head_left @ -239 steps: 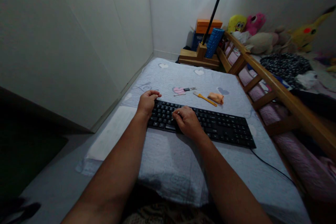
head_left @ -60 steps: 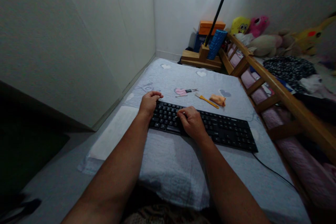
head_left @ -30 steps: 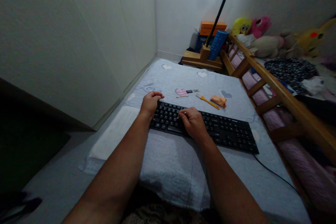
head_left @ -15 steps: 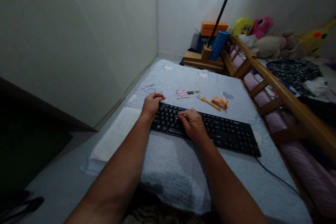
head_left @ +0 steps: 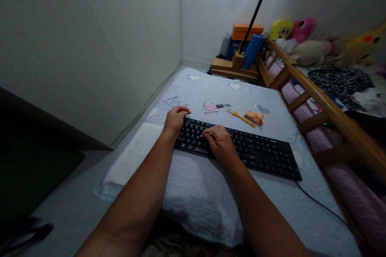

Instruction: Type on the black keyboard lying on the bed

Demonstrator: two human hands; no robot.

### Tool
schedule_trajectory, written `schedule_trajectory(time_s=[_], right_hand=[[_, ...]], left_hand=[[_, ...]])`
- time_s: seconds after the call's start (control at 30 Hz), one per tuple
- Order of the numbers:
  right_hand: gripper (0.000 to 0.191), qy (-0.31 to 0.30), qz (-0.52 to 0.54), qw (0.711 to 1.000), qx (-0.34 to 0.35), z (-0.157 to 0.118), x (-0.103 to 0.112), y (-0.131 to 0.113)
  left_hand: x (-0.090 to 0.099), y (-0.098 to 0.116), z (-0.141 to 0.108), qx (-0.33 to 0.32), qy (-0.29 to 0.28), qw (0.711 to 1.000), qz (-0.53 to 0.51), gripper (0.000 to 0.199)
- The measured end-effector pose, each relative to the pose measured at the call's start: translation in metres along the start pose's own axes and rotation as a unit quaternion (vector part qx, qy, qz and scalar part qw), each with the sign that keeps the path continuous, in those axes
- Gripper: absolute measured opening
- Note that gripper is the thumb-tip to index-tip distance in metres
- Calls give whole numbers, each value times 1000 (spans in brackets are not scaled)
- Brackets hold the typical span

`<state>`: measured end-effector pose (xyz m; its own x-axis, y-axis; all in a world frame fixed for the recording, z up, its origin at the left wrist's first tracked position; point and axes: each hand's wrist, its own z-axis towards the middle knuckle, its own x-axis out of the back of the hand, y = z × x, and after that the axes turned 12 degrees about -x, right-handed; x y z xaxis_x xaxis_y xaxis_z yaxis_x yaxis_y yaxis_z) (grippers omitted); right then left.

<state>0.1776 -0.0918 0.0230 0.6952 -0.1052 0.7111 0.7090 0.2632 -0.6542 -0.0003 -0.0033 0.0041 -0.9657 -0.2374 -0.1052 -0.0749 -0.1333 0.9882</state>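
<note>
A black keyboard (head_left: 265,153) lies at a slant on the light blue quilted cover (head_left: 199,184). My left hand (head_left: 175,121) is closed at its far left corner, fingers curled and thumb close to them, gripping that end of the keyboard. Between the thumb and fingers of my right hand (head_left: 221,141) is a thin cotton swab (head_left: 202,135), its white tip poking out left over the keys. Whether the tip touches a key I cannot tell. Beyond the keyboard lie another cotton swab (head_left: 211,111), a dark-handled metal tool (head_left: 221,105), a yellow-handled brush (head_left: 243,119) and a crumpled orange cloth (head_left: 254,117).
A cable (head_left: 321,202) runs from the keyboard's right end. The wooden bed rail (head_left: 327,96) borders the right side, with soft toys (head_left: 304,28) behind it. White panels (head_left: 120,40) rise at left. A wooden stand (head_left: 237,64) with a black pole stands at the back.
My right hand has shifted slightly left along the keys with the cotton swab. My left hand stays at the keyboard's corner. The whole view has moved a little.
</note>
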Motion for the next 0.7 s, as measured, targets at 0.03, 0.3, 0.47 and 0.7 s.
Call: schedule_trajectory(time_s=[0.03, 0.3, 0.47, 0.7], right_hand=[[16, -1, 1, 1000, 1, 0, 0, 0], [16, -13, 1, 1000, 15, -2, 3, -2], [16, -30, 10, 999, 21, -3, 4, -4], [15, -38, 12, 999, 9, -3, 7, -2]], left_hand=[[0, 0, 0, 1, -1, 1000, -2, 12], [0, 0, 1, 6, 3, 1000, -12, 12], [0, 1, 0, 4, 2, 1000, -16, 11], [0, 0, 1, 5, 3, 1000, -19, 10]])
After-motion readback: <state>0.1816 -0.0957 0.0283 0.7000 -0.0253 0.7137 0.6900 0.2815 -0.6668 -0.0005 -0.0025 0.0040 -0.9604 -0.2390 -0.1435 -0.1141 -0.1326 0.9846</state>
